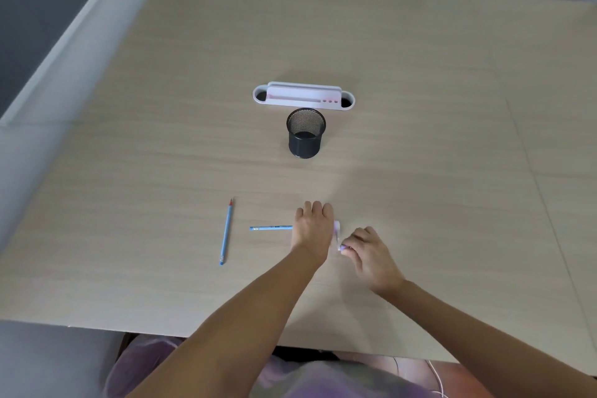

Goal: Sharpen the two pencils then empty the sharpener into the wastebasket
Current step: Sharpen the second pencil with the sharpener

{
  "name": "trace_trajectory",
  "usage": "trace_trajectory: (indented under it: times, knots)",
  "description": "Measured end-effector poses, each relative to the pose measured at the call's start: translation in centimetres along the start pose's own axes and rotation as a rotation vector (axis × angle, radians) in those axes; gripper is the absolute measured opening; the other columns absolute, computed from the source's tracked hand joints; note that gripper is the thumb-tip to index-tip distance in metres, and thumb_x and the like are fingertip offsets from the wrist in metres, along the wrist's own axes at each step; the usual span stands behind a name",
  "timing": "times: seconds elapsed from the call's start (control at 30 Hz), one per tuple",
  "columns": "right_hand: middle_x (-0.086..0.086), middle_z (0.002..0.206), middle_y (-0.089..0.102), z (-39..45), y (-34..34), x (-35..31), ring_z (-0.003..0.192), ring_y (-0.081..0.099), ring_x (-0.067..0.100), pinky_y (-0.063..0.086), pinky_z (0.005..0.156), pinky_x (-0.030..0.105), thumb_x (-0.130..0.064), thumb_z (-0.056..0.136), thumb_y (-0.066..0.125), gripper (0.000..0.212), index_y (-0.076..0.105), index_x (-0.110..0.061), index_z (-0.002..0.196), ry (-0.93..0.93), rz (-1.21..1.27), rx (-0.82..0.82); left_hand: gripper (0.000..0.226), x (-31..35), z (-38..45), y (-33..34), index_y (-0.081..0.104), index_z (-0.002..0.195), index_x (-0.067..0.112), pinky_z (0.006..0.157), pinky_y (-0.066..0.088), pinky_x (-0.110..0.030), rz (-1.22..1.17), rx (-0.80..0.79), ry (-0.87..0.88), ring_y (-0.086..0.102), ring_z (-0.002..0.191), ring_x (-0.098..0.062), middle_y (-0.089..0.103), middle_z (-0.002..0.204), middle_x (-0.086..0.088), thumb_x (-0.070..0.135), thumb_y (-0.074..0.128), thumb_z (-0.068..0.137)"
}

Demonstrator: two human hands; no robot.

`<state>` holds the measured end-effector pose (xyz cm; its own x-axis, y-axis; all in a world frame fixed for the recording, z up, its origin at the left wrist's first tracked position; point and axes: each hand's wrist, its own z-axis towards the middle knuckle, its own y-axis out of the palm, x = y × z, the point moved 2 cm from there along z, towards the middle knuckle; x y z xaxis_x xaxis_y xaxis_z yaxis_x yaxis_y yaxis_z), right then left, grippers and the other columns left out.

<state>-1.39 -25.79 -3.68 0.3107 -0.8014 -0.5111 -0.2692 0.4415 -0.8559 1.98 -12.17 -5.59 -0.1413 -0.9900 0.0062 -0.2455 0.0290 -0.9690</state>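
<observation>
Head view: we work a pencil at the sharpener.
Our left hand (314, 229) covers one pencil (271, 228), grip hidden; our right hand (368, 250) pinches the sharpener (338, 234); another pencil (226, 232) lies left; the basket (306, 132) stands beyond.

arms bare, no sleeves; lilac garment (155, 362) at lap; hands ringless

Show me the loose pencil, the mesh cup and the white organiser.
Loose pencil (226, 233), head view, mid-shaft.
Mesh cup (305, 147), head view, front wall.
White organiser (303, 105), head view, front edge.
</observation>
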Motion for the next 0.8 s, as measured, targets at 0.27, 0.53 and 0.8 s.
trace_trajectory:
  times: [0.27,0.53,0.8]
  knots:
    - [0.000,0.068,0.061,4.9,-3.4,0.8,0.064,0.053,0.022,0.038,0.067,0.023,-0.002,0.077,0.073,0.016,0.068,-0.016,0.071,-0.212,-0.247,0.119,0.049,0.0,0.0,-0.1,0.054,0.093,0.014,0.065,0.045,-0.028,-0.022,0.021,-0.021,0.057,0.078,-0.020,0.061,0.085,-0.002,0.025,0.085,0.057]
    - [-0.002,0.045,0.052,5.7,-0.3,-0.2,0.046,0.052,0.018,0.039,0.047,0.022,0.002,0.035,0.084,0.033,0.060,-0.020,0.040,-0.121,-0.433,-0.046,0.049,0.3,-0.1,-0.2,0.048,0.101,0.011,0.073,0.044,-0.029,-0.010,0.014,-0.031,0.054,0.088,-0.023,0.058,0.096,-0.005,0.020,0.081,0.066]
    - [0.008,0.078,0.062,1.2,-1.6,0.2,0.076,0.054,0.027,0.043,0.068,0.028,-0.005,0.086,0.063,0.014,0.070,-0.009,0.075,0.034,0.025,-0.037,0.044,0.2,0.0,0.0,0.044,0.105,0.008,0.077,0.042,-0.032,-0.056,0.027,-0.007,0.050,0.094,-0.028,0.055,0.103,-0.011,0.009,0.071,0.071]
